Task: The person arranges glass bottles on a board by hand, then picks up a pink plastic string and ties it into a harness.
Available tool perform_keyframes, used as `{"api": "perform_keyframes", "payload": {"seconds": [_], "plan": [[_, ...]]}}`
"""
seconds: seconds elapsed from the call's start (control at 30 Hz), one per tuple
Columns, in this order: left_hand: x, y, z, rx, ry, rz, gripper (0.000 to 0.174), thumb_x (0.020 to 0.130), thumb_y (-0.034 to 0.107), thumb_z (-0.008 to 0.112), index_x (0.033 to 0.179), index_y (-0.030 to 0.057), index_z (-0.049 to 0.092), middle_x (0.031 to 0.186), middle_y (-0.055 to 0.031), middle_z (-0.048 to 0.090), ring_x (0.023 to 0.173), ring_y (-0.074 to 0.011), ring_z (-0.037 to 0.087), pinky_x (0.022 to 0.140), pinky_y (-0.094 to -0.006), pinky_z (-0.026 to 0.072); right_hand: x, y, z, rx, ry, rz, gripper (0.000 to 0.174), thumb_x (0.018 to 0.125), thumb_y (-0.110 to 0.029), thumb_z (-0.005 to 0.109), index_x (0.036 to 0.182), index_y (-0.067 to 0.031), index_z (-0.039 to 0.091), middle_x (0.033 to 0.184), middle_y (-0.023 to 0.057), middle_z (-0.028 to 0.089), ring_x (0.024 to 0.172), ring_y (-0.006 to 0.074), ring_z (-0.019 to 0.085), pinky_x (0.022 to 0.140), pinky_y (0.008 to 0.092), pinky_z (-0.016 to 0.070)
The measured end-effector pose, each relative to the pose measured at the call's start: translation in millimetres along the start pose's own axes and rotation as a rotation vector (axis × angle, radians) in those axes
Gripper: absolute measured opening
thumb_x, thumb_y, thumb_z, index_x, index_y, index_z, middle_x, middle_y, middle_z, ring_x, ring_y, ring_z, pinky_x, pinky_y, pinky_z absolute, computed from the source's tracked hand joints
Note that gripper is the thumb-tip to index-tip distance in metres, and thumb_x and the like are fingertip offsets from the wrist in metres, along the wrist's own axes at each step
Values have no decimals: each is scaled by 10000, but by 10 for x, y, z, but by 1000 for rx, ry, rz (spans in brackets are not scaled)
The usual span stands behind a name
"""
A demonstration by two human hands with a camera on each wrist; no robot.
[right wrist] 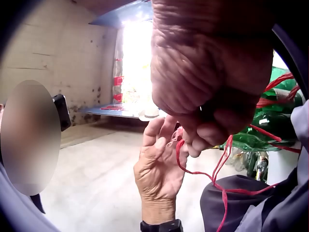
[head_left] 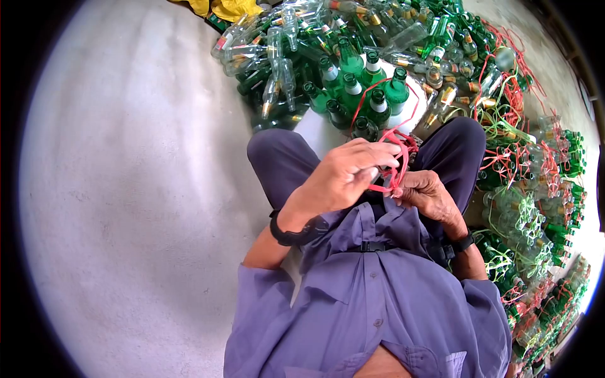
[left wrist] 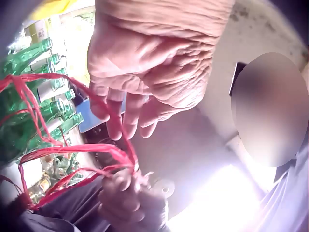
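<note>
Right hand (head_left: 428, 195) (curled) and left hand (head_left: 343, 176) pinch string (head_left: 396, 154).

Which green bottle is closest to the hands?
The dark green glass bottle at the near edge of the upright bunch, just above the left hand and right hand that hold the red plastic string. All other bottles sit farther off.

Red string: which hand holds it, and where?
Both. The right hand pinches the gathered strands of the red string; the left hand curls round its loops.
</note>
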State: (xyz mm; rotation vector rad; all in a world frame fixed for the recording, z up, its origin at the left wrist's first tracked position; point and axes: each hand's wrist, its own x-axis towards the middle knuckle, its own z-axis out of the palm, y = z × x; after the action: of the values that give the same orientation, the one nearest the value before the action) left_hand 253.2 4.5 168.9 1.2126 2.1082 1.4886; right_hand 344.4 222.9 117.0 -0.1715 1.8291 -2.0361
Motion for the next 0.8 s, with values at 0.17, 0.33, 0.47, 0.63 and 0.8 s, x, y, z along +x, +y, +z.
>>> {"api": "perform_keyframes", "payload": {"seconds": [0.17,0.33,0.47,0.63,0.8], "plan": [[19,-179,225,104,-91,36,399,717,-52,641,1102,48,671,1017,-116,670,977,-298,607,893,-397,483,-20,1,19,50,7,64,125,904,-34,599,928,-4,718,746,30,657,713,101,581,685,263,480],[-21,-240,225,165,-51,19,371,702,-31,671,1062,55,673,975,-99,662,954,-291,612,876,-387,487,-4,67,53,67,2,56,140,931,-96,616,921,2,717,716,24,643,701,93,572,672,257,471],[-61,-290,222,224,25,19,238,719,-12,702,947,48,669,887,-97,658,871,-282,617,838,-388,489,10,77,58,-1,53,120,178,948,-147,625,910,5,710,693,-6,604,675,68,530,628,249,449],[-104,-306,189,330,271,94,139,750,-27,712,850,32,636,773,-95,621,762,-276,601,671,-370,488,33,155,96,18,126,106,200,954,-166,625,900,12,701,692,-22,569,663,53,494,598,243,429],[-179,-166,174,222,227,-6,112,782,-31,707,825,7,611,726,-105,608,632,-289,586,588,-374,479,54,141,149,-2,178,86,217,956,-179,625,901,19,696,695,-17,585,665,52,505,608,243,434]]}}
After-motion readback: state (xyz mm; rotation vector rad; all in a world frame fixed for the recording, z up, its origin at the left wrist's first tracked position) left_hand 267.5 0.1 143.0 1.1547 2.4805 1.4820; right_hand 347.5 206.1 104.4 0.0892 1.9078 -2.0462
